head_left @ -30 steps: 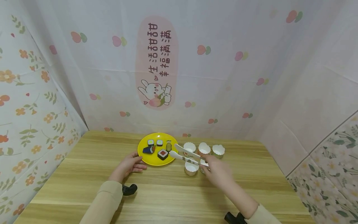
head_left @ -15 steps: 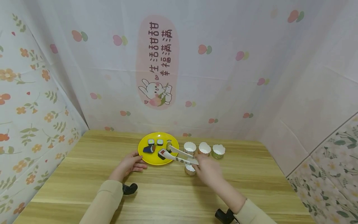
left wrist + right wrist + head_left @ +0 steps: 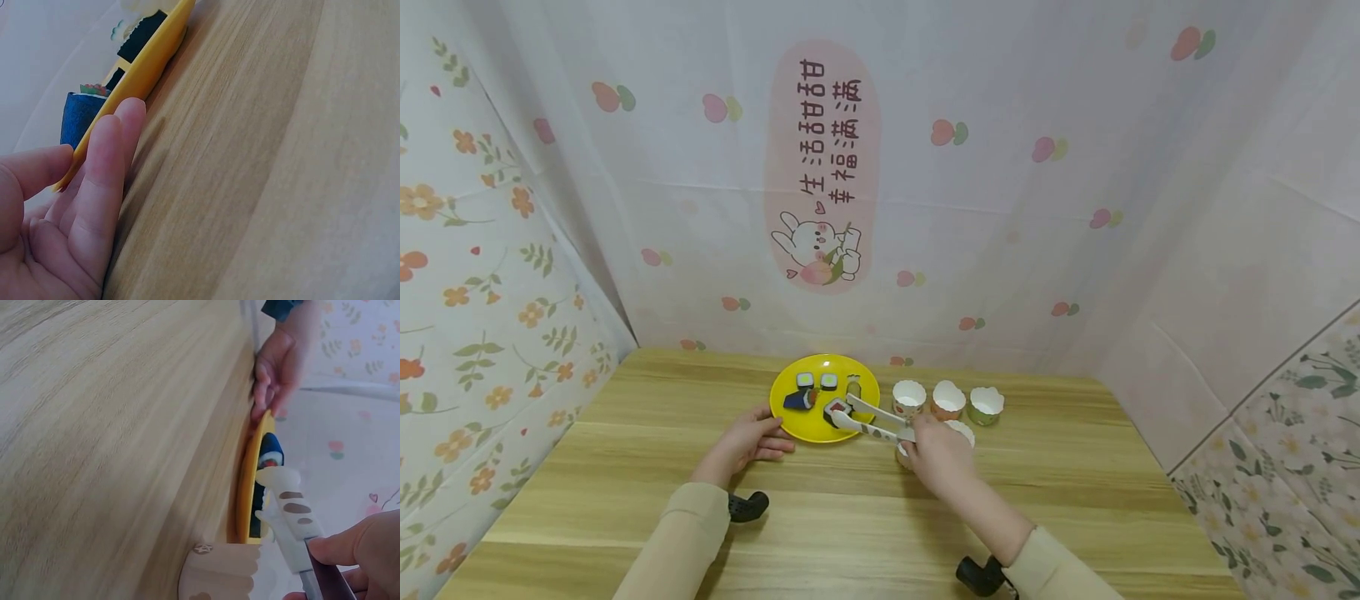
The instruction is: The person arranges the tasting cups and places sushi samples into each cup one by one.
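Observation:
My left hand [image 3: 747, 444] pinches the near-left rim of a yellow plate [image 3: 824, 364], thumb on top and fingers beneath, as the left wrist view shows. White tongs with brown spots [image 3: 868, 428] are gripped in my right hand [image 3: 942, 457]. Their tips reach over the plate, one each side of a large square toy sushi roll [image 3: 832, 414]; whether both touch it I cannot tell. Also on the plate lie a dark-blue toy hand roll [image 3: 797, 401], two small sushi rolls [image 3: 828, 381] and a greenish-yellow piece [image 3: 853, 386], partly hidden by the tongs.
Right of the plate stand several scallop-edged paper cups, among them a back cup [image 3: 908, 398], an orange cup [image 3: 948, 402] and a green cup [image 3: 987, 406]. My right hand partly hides the front ones. Behind the wooden table [image 3: 820, 533] hangs a printed curtain [image 3: 1000, 250].
My right hand has moved left with the tongs, from above the cups to over the plate. The tong tips now lie at the large sushi roll. The left hand stays at the rim.

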The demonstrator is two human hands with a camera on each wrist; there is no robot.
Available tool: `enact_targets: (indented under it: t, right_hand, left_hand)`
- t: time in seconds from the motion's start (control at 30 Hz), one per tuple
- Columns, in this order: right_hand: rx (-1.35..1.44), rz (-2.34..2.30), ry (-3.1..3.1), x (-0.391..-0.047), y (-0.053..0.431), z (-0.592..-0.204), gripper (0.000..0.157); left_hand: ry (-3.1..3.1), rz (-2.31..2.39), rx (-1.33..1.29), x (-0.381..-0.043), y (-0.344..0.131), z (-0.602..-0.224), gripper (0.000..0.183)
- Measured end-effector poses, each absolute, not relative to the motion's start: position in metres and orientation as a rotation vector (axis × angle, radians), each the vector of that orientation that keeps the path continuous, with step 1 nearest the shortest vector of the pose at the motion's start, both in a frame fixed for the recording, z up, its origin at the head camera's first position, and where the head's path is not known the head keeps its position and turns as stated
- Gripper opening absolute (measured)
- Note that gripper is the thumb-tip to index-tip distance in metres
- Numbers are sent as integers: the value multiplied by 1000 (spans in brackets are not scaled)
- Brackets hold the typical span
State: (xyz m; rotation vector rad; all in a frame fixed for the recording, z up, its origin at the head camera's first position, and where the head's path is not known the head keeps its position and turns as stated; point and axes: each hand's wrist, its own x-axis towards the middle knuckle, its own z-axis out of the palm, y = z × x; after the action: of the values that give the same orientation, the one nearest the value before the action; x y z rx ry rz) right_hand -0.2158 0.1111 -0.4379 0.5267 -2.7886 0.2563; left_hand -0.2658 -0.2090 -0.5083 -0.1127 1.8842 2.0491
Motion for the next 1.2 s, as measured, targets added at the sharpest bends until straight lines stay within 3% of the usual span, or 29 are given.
enact_targets:
  t: [1.2]
  right_hand:
    - [477,321,-2858,-218,93,-442,26]
  left_hand:
    - [1874,2048,-87,-266,-210,-509,46]
